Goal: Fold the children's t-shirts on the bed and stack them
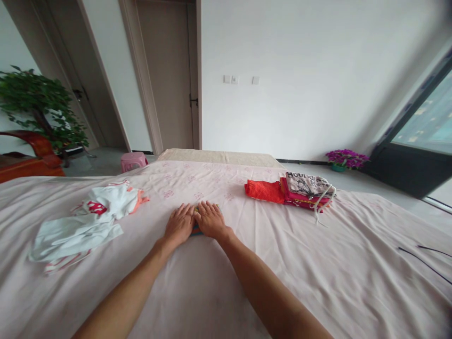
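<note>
Both my hands lie flat, side by side, on a small folded cloth (197, 230) in the middle of the pink sheet (282, 263). My left hand (180, 222) covers its left part, fingers stretched forward. Thumb against thumb, my right hand (211, 219) presses on the right part in the same way. Between and below the hands only bits of the cloth show, teal, orange and yellowish; its kind is hidden. To the right is a stack of folded clothes (307, 190), red and patterned, with a white drawstring hanging down. Crumpled white clothes (81, 226) lie to the left.
A pink stool (133, 161) stands beyond the sheet's far left edge. Further left are a wooden armrest (31, 153) and a leafy plant (38, 103). Purple flowers (348, 158) sit on the floor at the right. Dark cables (423, 263) cross the sheet's right side.
</note>
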Tool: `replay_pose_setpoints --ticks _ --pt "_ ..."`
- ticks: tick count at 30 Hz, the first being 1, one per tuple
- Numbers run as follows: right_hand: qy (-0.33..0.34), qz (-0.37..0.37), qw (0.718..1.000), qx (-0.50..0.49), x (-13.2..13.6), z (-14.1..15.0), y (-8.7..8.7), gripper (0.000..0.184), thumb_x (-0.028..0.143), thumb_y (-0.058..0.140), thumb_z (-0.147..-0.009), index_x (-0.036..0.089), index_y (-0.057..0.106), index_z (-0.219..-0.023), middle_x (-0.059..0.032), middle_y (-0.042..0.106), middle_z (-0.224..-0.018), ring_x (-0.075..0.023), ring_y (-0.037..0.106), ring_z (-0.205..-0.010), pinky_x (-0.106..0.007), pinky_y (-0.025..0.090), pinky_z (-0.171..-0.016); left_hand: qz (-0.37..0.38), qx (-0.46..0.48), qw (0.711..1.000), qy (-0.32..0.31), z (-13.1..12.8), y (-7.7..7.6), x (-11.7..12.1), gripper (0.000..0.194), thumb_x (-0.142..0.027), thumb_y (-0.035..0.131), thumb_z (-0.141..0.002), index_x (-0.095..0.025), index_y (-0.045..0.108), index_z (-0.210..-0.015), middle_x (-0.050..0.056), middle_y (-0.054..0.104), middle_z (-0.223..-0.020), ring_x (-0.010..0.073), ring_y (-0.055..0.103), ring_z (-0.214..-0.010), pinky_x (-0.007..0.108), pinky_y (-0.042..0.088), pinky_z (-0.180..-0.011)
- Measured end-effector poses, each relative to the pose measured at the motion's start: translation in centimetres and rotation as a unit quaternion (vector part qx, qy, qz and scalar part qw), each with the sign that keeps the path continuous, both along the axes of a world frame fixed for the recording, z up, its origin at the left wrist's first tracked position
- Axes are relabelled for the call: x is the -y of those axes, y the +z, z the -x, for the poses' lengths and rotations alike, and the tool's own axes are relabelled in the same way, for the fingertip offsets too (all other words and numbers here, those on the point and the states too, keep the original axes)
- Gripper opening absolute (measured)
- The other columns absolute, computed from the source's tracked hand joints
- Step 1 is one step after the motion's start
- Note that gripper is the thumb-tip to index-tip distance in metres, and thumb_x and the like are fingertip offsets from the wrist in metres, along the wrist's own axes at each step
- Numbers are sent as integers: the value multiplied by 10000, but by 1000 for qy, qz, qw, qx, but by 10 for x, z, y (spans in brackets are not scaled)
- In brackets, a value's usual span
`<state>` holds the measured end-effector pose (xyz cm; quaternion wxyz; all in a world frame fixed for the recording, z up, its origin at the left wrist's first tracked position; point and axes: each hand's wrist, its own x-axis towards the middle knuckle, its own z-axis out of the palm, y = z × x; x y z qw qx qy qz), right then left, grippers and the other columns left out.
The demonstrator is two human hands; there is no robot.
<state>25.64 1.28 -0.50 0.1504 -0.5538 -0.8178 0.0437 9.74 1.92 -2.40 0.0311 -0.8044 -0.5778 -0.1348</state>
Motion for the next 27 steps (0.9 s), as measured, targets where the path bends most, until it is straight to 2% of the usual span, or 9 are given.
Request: replay_pose_setpoints --ticks 6,13,16,19,21,23,25,27 --pt "-41 11 999 7 -6 -8 0 535 443 284 -1023 216 424 -1486 -101 377 -1559 -249 264 -1474 -455 178 -1194 -16 1 1000 22 5 0 0 529 -406 310 -989 -180 498 -1430 124 468 -1509 287 371 -1422 450 307 -1151" --pt "-53 19 998 19 -6 -15 -6 542 419 277 -1019 204 395 -1503 -98 332 -1582 -260 213 -1489 -492 191 -1181 -10 0 997 74 15 -5 13 516 -387 297 -1002 -217 439 -1468 138 420 -1540 295 415 -1394 509 327 -1125" --pt "-52 26 998 29 -4 -24 -4 534 410 284 -1020 209 384 -1504 -89 329 -1587 -261 205 -1490 -504 206 -1170 -35 1 995 91 16 -7 20 518 -388 311 -1000 -201 454 -1461 167 404 -1543 333 394 -1405 563 320 -1120" --pt "-78 19 996 26 -4 -30 3 475 384 345 -1009 222 493 -1430 -79 400 -1551 -264 230 -1476 -482 218 -1162 -103 6 993 49 14 -6 26 499 -305 350 -987 -203 454 -1464 147 319 -1591 332 269 -1473 567 273 -1160" --pt "-101 2 995 5 -6 -32 10 388 314 409 -982 237 626 -1294 -76 518 -1458 -251 349 -1412 -417 285 -1124 -120 7 992 -22 13 -5 26 514 -226 341 -976 -185 427 -1482 127 322 -1594 283 247 -1488 505 273 -1188" --pt "-120 -6 992 -37 -10 -30 18 344 226 442 -946 248 705 -1166 -64 629 -1317 -207 497 -1279 -317 366 -1044 -103 8 991 -80 13 -6 24 524 -199 313 -976 -140 411 -1487 129 389 -1560 242 307 -1466 445 297 -1191" --pt "-136 4 987 -86 -15 -26 25 343 187 455 -920 257 727 -1116 -41 686 -1203 -161 589 -1136 -239 416 -944 -83 12 992 -97 14 -7 22 519 -222 293 -985 -121 422 -1477 128 436 -1531 231 356 -1442 435 304 -1189" --pt "-148 41 980 -124 -20 -20 29 297 247 502 -905 266 735 -1088 -20 714 -1133 -151 633 -1037 -216 447 -853 -71 19 994 -81 15 -8 21 514 -241 283 -991 -149 436 -1472 113 434 -1535 240 360 -1439 462 293 -1186"
